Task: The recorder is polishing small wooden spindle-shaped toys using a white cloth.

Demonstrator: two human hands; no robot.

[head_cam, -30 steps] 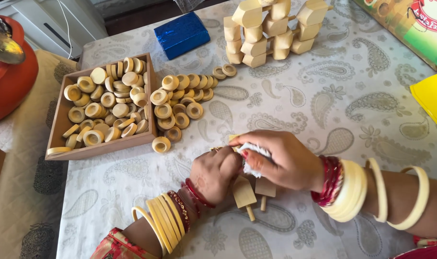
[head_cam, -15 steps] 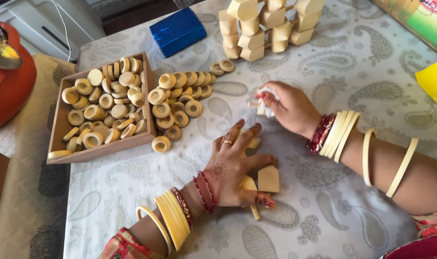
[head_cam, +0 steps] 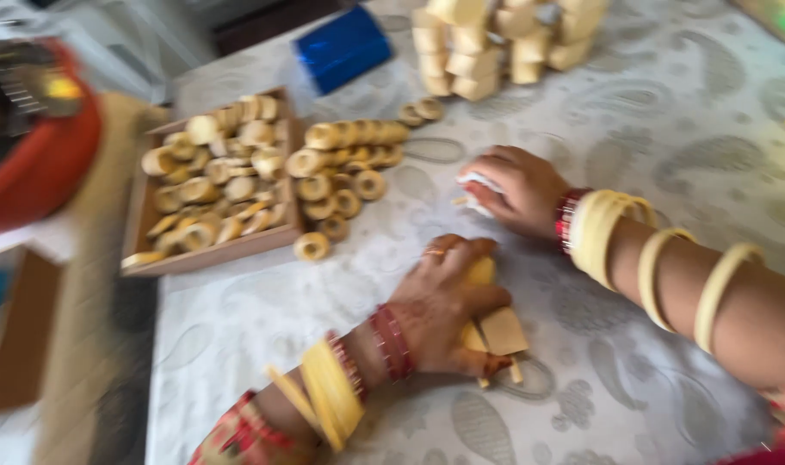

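My left hand (head_cam: 448, 297) lies over small pale wooden pieces with pegs (head_cam: 496, 331) on the patterned tablecloth (head_cam: 651, 129), fingers curled on them. My right hand (head_cam: 513, 185) rests farther back, fingers pinched on a small white object (head_cam: 477, 182) against the cloth. Both wrists carry red and cream bangles. The picture is motion-blurred, so fine detail is lost.
A wooden tray (head_cam: 143, 245) full of pale wooden rings sits at the left, with more rings (head_cam: 349, 164) spilled beside it. A stack of pale wooden blocks (head_cam: 496, 43) stands at the back, a blue box (head_cam: 341, 47) near it. A red pot (head_cam: 40, 146) is at far left.
My right hand moved away from my left hand toward the back, carrying the small white object. My left hand closed down over the wooden pieces. The view has shifted and blurred.
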